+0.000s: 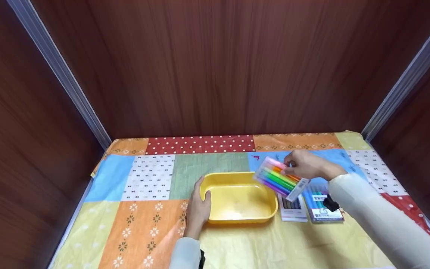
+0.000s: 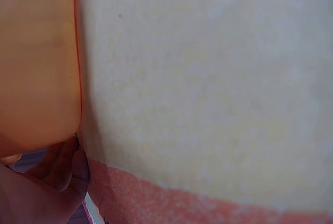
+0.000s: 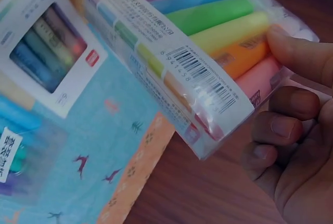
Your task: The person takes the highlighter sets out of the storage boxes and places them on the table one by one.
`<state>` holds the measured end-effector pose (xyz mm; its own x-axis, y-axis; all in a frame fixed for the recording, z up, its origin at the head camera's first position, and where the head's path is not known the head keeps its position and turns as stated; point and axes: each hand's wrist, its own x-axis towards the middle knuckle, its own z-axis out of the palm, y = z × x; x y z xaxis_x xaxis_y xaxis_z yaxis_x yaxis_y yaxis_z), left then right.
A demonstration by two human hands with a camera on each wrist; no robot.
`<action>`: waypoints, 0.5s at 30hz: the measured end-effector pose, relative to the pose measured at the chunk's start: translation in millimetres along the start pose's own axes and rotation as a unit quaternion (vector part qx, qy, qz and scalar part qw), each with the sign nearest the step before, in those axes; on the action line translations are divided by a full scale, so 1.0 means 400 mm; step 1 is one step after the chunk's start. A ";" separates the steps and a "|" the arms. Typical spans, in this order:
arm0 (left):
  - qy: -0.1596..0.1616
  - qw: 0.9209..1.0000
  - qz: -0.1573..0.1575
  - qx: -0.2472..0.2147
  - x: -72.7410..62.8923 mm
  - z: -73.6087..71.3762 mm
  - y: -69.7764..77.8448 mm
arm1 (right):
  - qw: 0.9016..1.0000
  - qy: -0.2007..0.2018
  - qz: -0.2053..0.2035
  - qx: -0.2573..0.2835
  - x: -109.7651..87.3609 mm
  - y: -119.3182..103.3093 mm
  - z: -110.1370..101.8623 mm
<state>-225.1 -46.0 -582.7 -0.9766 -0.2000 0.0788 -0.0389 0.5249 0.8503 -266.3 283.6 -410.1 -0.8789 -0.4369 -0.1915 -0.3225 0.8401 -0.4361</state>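
A yellow plastic tray point(image 1: 237, 203) lies on the patchwork cloth. My left hand point(image 1: 199, 207) grips its left end, thumb over the rim and fingers along the outside; the left wrist view shows fingers point(image 2: 65, 169) against the tray's wall point(image 2: 39, 63). Between thumb and fingers my right hand point(image 1: 306, 164) pinches a clear pack of highlighters point(image 1: 276, 177), held tilted above the tray's right end. In the right wrist view the pack's barcode label point(image 3: 200, 81) faces the camera, and purple, blue, green, yellow, orange and pink barrels show.
Right of the tray lies a white box point(image 1: 293, 213) with a window showing coloured sticks or pens. Beside it is a clear pack of bluish pens point(image 1: 323, 213), partly behind the right wrist. Brown wood-grain panels point(image 1: 215, 74) enclose the table at the back and sides.
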 end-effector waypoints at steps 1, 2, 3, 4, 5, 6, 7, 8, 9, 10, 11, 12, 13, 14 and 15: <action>0.000 1.000 -0.001 0.000 0.000 0.000 0.001 | 1.000 0.003 0.006 0.004 -0.004 0.008 -0.003; -0.001 1.000 -0.003 0.000 -0.001 -0.001 0.001 | 1.000 0.005 0.015 0.011 -0.008 0.015 -0.005; -0.001 1.000 -0.003 -0.001 0.000 -0.001 0.001 | 1.000 0.003 0.024 0.018 -0.011 0.022 -0.006; -0.001 1.000 -0.003 -0.001 0.000 -0.001 0.002 | 0.999 0.001 0.029 0.024 -0.012 0.030 -0.006; 0.000 1.000 -0.003 -0.001 0.000 -0.001 0.002 | 0.999 0.000 0.033 0.029 -0.014 0.037 -0.007; 0.000 1.000 -0.003 -0.001 0.000 0.000 0.003 | 0.999 -0.001 0.036 0.035 -0.016 0.044 -0.007; -0.003 1.000 -0.005 -0.001 0.001 0.000 0.003 | 0.998 -0.002 0.043 0.040 -0.019 0.052 -0.007; -0.005 1.000 -0.007 -0.001 0.002 0.000 0.004 | 0.998 -0.002 0.050 0.045 -0.021 0.060 -0.007; -0.007 1.000 -0.009 0.000 0.002 0.000 0.004 | 0.997 0.000 0.053 0.048 -0.023 0.066 -0.007; -0.009 1.000 -0.011 0.001 0.003 0.000 0.005 | 0.997 0.002 0.058 0.051 -0.026 0.073 -0.007; -0.011 1.000 -0.013 0.001 0.003 0.000 0.005 | 0.997 0.004 0.062 0.055 -0.029 0.079 -0.008; -0.013 1.000 -0.017 0.001 0.003 0.000 0.006 | 0.996 0.005 0.068 0.059 -0.032 0.085 -0.008; -0.014 1.000 -0.019 0.001 0.003 -0.001 0.006 | 0.995 0.006 0.074 0.063 -0.035 0.090 -0.008; -0.013 1.000 -0.020 0.002 0.002 -0.001 0.006 | 0.995 0.007 0.077 0.066 -0.038 0.096 -0.008; -0.011 1.000 -0.021 0.003 0.002 -0.001 0.007 | 0.994 0.006 0.081 0.070 -0.040 0.101 -0.008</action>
<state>-225.9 -45.3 -580.1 -0.9788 -0.2025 0.0319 -0.0802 0.5217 0.8493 -266.2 325.5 -421.6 -0.9197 -0.2956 -0.2585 -0.1257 0.8452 -0.5195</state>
